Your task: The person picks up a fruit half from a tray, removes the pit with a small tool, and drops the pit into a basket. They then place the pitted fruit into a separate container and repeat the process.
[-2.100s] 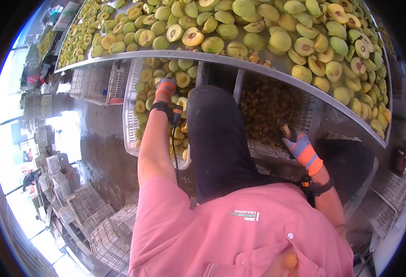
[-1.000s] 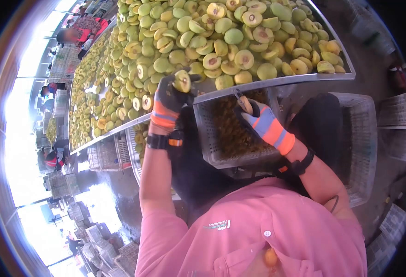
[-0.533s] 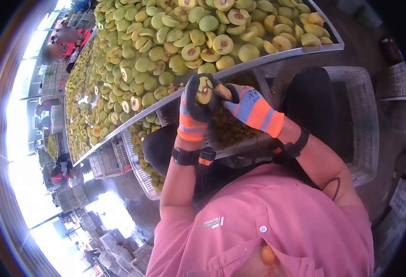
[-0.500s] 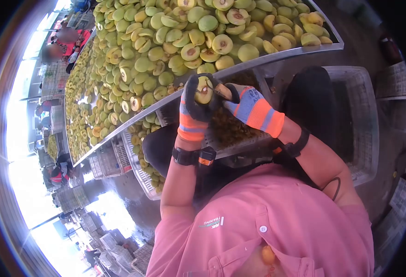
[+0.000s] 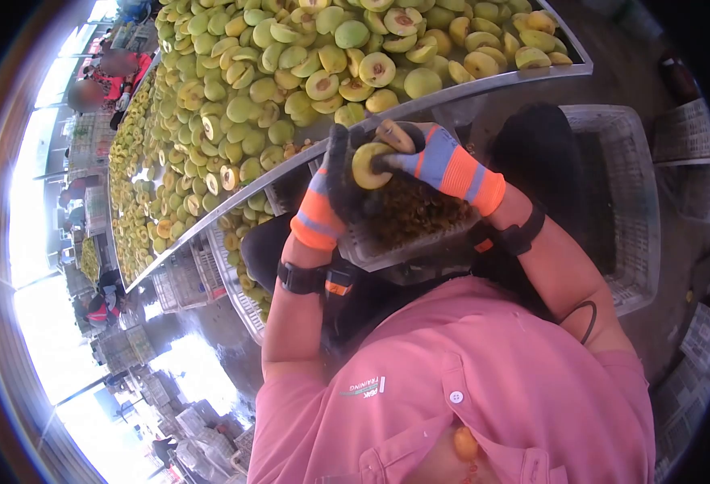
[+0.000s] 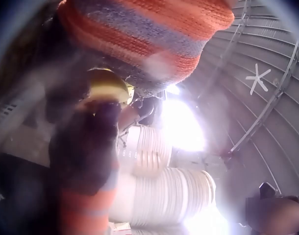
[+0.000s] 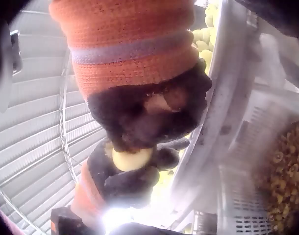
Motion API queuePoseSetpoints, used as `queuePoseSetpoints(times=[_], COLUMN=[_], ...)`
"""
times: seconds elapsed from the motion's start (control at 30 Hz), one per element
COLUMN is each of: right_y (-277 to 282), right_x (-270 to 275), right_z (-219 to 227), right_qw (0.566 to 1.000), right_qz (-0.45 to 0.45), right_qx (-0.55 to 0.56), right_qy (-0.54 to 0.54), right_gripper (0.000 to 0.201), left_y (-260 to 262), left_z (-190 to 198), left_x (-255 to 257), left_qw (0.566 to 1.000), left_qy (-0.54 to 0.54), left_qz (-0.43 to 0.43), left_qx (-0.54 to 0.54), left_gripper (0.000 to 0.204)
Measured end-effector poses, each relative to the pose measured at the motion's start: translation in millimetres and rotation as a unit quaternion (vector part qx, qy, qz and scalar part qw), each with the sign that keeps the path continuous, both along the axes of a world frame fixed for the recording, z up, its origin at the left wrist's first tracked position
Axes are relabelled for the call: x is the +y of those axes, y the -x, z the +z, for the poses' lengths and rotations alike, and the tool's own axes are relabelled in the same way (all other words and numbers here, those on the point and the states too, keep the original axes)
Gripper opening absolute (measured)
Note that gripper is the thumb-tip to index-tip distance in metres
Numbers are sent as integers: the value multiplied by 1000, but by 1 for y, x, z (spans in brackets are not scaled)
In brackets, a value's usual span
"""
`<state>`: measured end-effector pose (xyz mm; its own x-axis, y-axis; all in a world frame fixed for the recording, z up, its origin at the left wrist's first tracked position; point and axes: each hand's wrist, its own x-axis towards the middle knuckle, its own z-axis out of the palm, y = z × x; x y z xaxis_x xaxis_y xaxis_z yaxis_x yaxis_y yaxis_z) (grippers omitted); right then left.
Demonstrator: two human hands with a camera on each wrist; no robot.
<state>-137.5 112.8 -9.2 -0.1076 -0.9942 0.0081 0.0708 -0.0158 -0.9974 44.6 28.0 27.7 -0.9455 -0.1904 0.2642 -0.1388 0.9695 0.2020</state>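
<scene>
In the head view my gloved left hand (image 5: pixel 337 189) holds a green-yellow fruit half (image 5: pixel 366 169), cut face up, over the crate of scraps. My gloved right hand (image 5: pixel 445 165) meets it from the right, its thumb at the cut face. In that fist is a small tool with a wooden handle (image 5: pixel 399 135); its working end is hidden. The right wrist view shows the handle's end (image 7: pixel 169 100) poking from the dark glove, with the pale fruit half (image 7: pixel 132 160) just below, between both hands. The left wrist view is hazy, with the fruit half (image 6: pixel 108 87) between dark gloves.
A metal-edged table (image 5: pixel 484 84) heaped with fruit halves (image 5: pixel 314 60) lies ahead. Beneath my hands stands a crate of brown scraps (image 5: pixel 423 222). A crate (image 5: pixel 251 319) of fruit halves is at left, a white crate (image 5: pixel 645 202) at right. Other people (image 5: pixel 121 73) sit along the table.
My left hand has come up from the left crate with a fruit half. My right hand has moved from the scraps crate to meet it; its thumb now covers the fruit's centre.
</scene>
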Motion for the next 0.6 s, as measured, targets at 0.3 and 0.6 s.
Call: queuePoseSetpoints(times=[0.3, 0.6], right_y=[-32, -38], right_x=[8, 11], right_z=[4, -10], right_qw=[955, 990], right_qz=[48, -5], right_qx=[-207, -140], right_qy=[-205, -8], right_gripper=[31, 28], left_y=[20, 9], left_z=[-36, -53], left_x=[19, 2], left_qw=[897, 676], left_qy=[-226, -474], left_qz=[215, 310], left_qx=[313, 471], left_gripper=[33, 35])
